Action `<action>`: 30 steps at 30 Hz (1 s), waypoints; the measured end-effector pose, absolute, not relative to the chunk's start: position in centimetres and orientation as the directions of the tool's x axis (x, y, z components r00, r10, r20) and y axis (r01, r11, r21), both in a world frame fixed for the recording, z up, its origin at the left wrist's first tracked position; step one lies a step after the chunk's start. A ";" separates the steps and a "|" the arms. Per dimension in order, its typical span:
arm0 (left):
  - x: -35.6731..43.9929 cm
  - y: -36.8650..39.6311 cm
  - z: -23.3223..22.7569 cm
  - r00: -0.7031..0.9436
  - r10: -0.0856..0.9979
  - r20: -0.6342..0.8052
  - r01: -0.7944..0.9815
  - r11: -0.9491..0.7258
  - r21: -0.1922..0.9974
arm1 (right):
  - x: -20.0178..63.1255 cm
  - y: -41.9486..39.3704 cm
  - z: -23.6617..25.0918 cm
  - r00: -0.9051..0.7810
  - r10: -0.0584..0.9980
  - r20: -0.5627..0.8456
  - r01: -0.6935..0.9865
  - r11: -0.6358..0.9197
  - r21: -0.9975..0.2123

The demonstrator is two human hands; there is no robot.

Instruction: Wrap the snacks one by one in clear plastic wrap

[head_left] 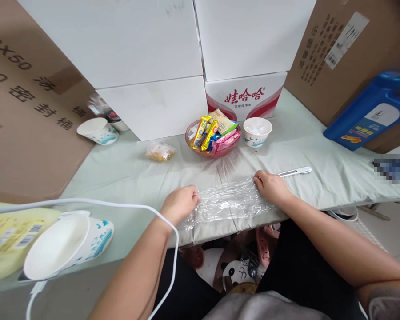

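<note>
**A:** Okay, what have we got closest to us?

**B:** Down at the left, a big-looking paper cup [58, 249], mouth angled our way so we see its pale inside. Just beside it is a yellow jug [10, 235] with a label; can't tell what's in that. A white cable [116, 203] loops across in front of our left wrist.

**A:** And our hands?

**B:** Both closed. Our left hand [180, 202] pinches one end of some crinkly clear film [231, 202], and our right hand [270, 184] grips the other. It's spread between them at the front edge of the cloth-covered table [120, 180]. There's a white cutter [296, 171] just past our right hand.

**A:** Containers further back?

**B:** A clear packet [161, 151] with something yellowish at the bottom, then a pink glass bowl [216, 154] heaped with wrapped snacks [210, 138] in yellow, pink and blue. Right next to that, a second paper cup [256, 141] with clear plastic [256, 127] stuffed in.

**A:** Left side?

**B:** A third paper cup [103, 134] near the brown carton [26, 111]. Over on the right, a blue bottle [370, 111], contents hidden. Behind everything, stacked white boxes [146, 44], and we can't see inside those.
</note>
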State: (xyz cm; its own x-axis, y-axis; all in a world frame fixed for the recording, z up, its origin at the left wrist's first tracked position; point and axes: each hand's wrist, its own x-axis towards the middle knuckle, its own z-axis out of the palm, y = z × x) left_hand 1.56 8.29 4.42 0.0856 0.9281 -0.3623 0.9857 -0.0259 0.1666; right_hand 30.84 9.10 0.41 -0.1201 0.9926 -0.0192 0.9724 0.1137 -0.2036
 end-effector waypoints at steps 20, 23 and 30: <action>4.5 6.6 2.3 0.531 0.843 -0.089 0.833 -0.500 0.239 | 32.8 10.0 1.5 0.003 0.979 0.205 1.000 0.003 -0.028; 4.7 7.0 1.8 0.520 0.853 -0.044 0.836 -0.497 0.233 | 31.6 8.7 1.9 -0.292 0.902 0.317 0.927 0.349 -0.140; 3.5 9.0 0.1 0.573 0.819 0.039 0.776 -0.558 0.294 | 29.2 6.3 3.3 -0.766 0.626 -0.144 0.625 0.674 -0.393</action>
State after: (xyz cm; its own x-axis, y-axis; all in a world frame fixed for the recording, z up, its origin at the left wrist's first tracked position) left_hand 3.45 9.03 0.11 0.5730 0.8186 0.0393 0.7763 -0.5575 0.2942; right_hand 29.24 6.25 3.29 -0.7661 0.6263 -0.1443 0.6253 0.6743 -0.3929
